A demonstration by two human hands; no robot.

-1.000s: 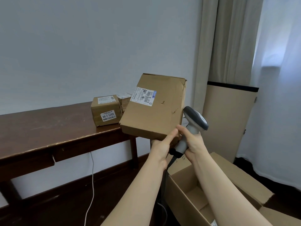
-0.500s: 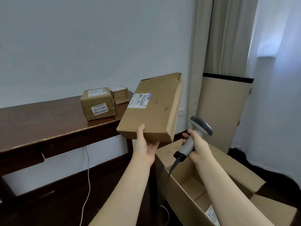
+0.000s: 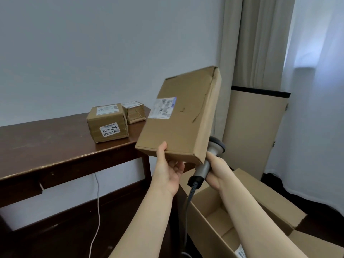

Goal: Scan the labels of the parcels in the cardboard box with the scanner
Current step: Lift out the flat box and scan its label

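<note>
Left hand (image 3: 168, 175) gripping the lower edge of a flat parcel (image 3: 181, 116) tilting in the air, right hand (image 3: 216, 173) clasping the scanner (image 3: 205, 164) partly behind it, open cardboard box (image 3: 214, 231) below holding one labelled parcel (image 3: 240, 252), two small parcels (image 3: 107, 122) sitting on the dark surface (image 3: 46, 144).

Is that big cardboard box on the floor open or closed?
Open: the cardboard box has its flaps spread outward, and its inside floor is visible.
</note>
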